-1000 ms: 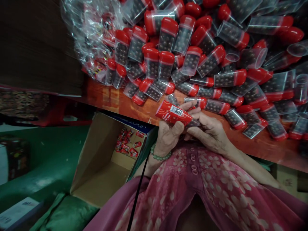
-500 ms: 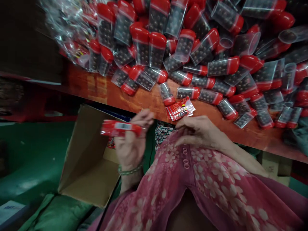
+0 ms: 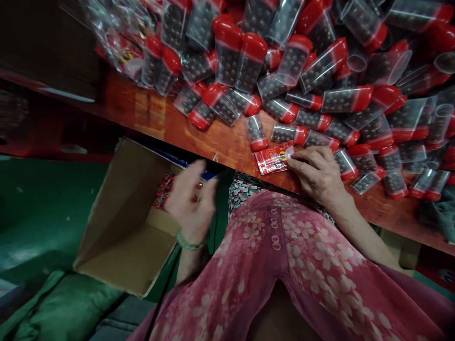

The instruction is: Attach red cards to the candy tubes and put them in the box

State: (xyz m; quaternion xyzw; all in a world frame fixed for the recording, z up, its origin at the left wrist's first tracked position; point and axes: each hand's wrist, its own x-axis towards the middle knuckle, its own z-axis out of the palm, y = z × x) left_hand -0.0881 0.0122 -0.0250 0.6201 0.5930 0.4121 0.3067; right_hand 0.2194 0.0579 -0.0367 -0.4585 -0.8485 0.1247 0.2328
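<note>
My left hand [image 3: 191,203], blurred by motion, is over the mouth of an open cardboard box [image 3: 117,227]. Its fingers are spread and nothing shows in them. Small red packages [image 3: 164,190] lie inside the box, partly behind that hand. At the table edge, my right hand [image 3: 316,175] pinches the right end of a small stack of red printed cards [image 3: 272,158]; whether it grips one or several I cannot tell. Just behind the cards rests a clear red-capped tube of dark beads [image 3: 256,133].
Many more red-capped tubes [image 3: 346,99] of dark beads are heaped across the wooden table [image 3: 142,111]. A crinkled clear plastic bag [image 3: 113,38] with red prints sits at the back left. Green fabric [image 3: 67,303] lies below the box at lower left.
The red packet with a white label has left my left hand, which has opened above the box. My right hand has moved from the table edge onto the red cards.
</note>
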